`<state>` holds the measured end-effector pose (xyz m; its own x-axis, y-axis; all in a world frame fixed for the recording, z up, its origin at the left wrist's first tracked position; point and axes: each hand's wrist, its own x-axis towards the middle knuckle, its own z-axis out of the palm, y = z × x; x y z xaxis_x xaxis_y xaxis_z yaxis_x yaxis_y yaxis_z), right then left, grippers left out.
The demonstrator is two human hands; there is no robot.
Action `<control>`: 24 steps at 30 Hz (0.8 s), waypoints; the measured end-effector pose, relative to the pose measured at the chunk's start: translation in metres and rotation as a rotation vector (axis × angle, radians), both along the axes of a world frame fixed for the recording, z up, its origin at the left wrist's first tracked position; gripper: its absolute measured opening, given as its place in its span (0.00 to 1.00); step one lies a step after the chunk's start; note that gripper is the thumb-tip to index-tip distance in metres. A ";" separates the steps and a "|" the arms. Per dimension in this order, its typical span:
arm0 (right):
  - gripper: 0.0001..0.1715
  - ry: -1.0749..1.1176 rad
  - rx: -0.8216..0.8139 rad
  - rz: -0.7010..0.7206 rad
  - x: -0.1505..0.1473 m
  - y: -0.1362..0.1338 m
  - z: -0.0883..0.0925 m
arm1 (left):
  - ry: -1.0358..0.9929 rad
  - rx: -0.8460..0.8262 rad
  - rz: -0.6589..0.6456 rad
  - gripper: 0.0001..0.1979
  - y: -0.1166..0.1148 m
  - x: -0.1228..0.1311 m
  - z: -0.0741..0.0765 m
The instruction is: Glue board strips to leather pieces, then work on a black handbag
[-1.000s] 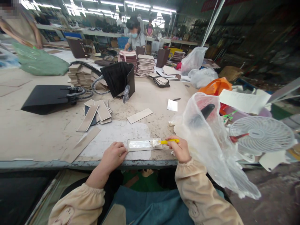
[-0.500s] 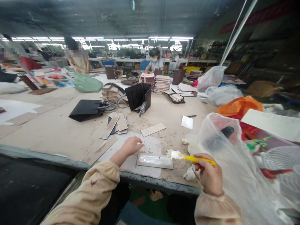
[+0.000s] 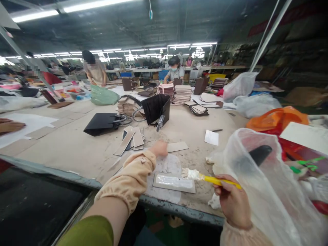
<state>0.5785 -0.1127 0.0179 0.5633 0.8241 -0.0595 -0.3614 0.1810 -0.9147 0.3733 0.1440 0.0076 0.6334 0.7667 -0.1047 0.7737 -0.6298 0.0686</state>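
My right hand (image 3: 233, 200) is closed round the yellow handle of a glue brush (image 3: 210, 179); white paste clots its bristles. Those bristles hang over the right end of a flat rectangular strip (image 3: 156, 184), coated with wet white glue and lying on a pale sheet (image 3: 167, 164). Stretched forward, my left hand (image 3: 159, 148) is at the left end of a bare beige strip (image 3: 179, 147). Its fingers are blurred and partly hidden, so a grip on that strip cannot be made out. Left of it lies a loose pile of similar strips (image 3: 138, 138).
Two black bags (image 3: 101, 123) (image 3: 153, 111) stand beyond the pile. A translucent plastic bag (image 3: 246, 150) bulges at the right, near a white paper slip (image 3: 211, 137). Stacked panels (image 3: 182, 94) sit farther back. Another person's hand (image 3: 11, 125) rests at the far left.
My left hand has moved forward from above the glued strip to the bare strip. My right hand still holds the brush near the glued strip. The camera view has shifted.
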 end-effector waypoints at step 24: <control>0.13 -0.187 -0.168 0.356 -0.079 0.127 0.017 | -0.703 0.138 -0.137 0.11 -0.063 -0.139 -0.061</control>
<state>0.4998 0.0144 0.0348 0.2598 0.9564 -0.1337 -0.2000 -0.0822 -0.9763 0.2344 0.0809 -0.0534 0.6065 0.6530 0.4536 0.4899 -0.7563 0.4336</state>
